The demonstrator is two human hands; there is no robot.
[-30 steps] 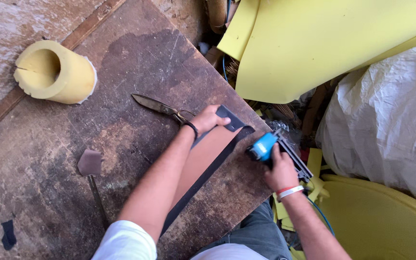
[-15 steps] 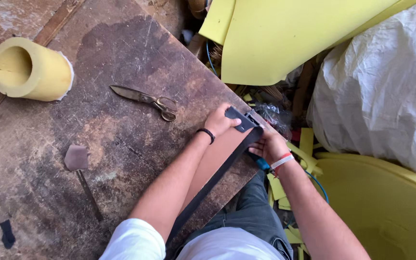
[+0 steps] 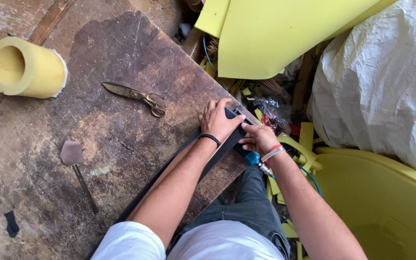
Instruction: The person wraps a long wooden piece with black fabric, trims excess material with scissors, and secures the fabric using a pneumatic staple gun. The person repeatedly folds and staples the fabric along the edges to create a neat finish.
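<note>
Two hands meet: left hand fingers flat on dark strip, right hand fingers gripping blue tool.

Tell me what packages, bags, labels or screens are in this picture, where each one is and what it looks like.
No labels, signs or screens show.
Large white sack: right of the table, bulging, crinkled woven plastic.
Clear plastic wrapper: on the floor clutter by the table's corner, just beyond the right hand, crumpled, see-through.

Blue tool mostly hidden under right hand; dark strip end covered by left hand.
</note>
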